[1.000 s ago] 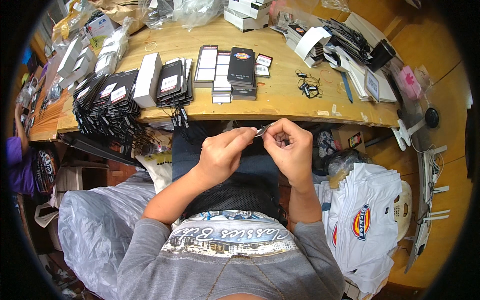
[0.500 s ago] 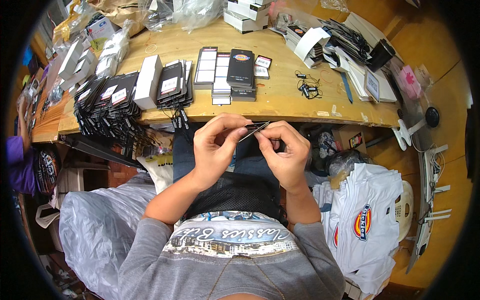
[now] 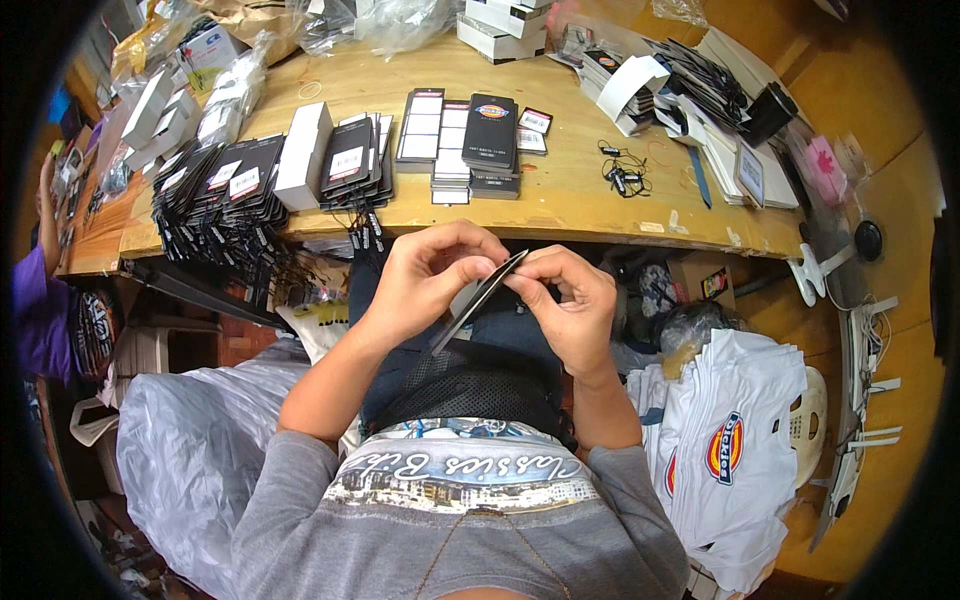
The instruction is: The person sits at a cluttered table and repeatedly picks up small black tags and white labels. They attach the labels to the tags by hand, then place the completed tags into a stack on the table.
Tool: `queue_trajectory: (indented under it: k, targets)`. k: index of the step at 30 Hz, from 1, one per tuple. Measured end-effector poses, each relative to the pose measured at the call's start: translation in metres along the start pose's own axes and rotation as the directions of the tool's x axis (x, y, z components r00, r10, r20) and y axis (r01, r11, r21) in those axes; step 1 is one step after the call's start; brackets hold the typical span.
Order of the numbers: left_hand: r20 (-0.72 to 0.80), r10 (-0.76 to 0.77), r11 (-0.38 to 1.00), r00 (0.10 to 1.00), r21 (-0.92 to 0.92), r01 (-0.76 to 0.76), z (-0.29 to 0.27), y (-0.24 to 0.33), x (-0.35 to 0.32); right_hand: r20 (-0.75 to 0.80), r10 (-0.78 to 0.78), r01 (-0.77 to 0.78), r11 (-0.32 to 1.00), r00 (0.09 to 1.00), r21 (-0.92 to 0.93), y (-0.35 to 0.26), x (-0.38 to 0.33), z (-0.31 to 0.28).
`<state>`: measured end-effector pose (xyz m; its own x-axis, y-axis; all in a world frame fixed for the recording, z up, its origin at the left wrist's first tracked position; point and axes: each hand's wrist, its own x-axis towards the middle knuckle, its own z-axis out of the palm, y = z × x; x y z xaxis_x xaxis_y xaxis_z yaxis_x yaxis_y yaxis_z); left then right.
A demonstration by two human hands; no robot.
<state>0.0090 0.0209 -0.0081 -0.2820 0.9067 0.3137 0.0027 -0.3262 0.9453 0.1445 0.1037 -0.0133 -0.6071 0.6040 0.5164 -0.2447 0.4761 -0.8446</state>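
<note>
Before my lap, just off the table's front edge, I hold a thin set of dark hang tags (image 3: pixel 478 305) nearly edge-on, tilted down to the left. The fingers of my left hand (image 3: pixel 430 278) are bent at the tags' upper left side, thumb and fingertips closed close against them. My right hand (image 3: pixel 568 300) pinches their upper corner between thumb and forefinger. Whether a string is in my fingertips is too small to tell. Nearest on the table are stacks of black hang tags (image 3: pixel 490 135) and white-panelled tags (image 3: pixel 420 125), beside small labels with barcodes (image 3: pixel 533 122).
Strung black tags (image 3: pixel 240 180) lie in piles at left, cords hanging over the edge of the wooden table (image 3: pixel 570 205). A white box (image 3: pixel 302 155) stands between piles. Loose black strings (image 3: pixel 625 172) lie at right. White T-shirts (image 3: pixel 740 440) are stacked right of me; a grey plastic bag (image 3: pixel 200 460) sits left.
The tags have turned from a short, nearly level edge to a longer slant reaching down to the left. Both hands stay close together, and the view has shifted slightly.
</note>
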Motion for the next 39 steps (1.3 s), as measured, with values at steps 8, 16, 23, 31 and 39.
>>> queue_trajectory:
  k: [8, 16, 23, 31, 39]
  targets:
    - [0.109, -0.205, 0.909, 0.973, -0.348, 0.23, -0.001, -0.021, 0.003, 0.055, 0.066, -0.067, 0.998, 0.996, 0.015, 0.003, -0.001, -0.002]
    - [-0.036, -0.072, 0.96, 0.997, -0.275, 0.06, 0.003, -0.033, -0.004, 0.129, 0.255, -0.262, 0.964, 0.958, 0.038, 0.007, -0.001, -0.006]
    - [-0.16, 0.059, 0.945, 0.985, -0.309, -0.106, -0.012, -0.013, -0.005, 0.33, 0.175, -0.182, 0.983, 0.928, -0.007, 0.023, -0.006, -0.033]
    - [-0.274, -0.1, 0.972, 0.956, -0.232, 0.035, -0.006, -0.013, -0.006, 0.196, 0.36, -0.41, 0.78, 0.912, 0.472, 0.03, -0.013, -0.043]
    - [-0.113, -0.174, 0.97, 0.978, -0.19, 0.151, 0.009, -0.01, -0.005, 0.171, 0.359, -0.396, 0.787, 0.917, 0.472, 0.016, -0.008, -0.036]
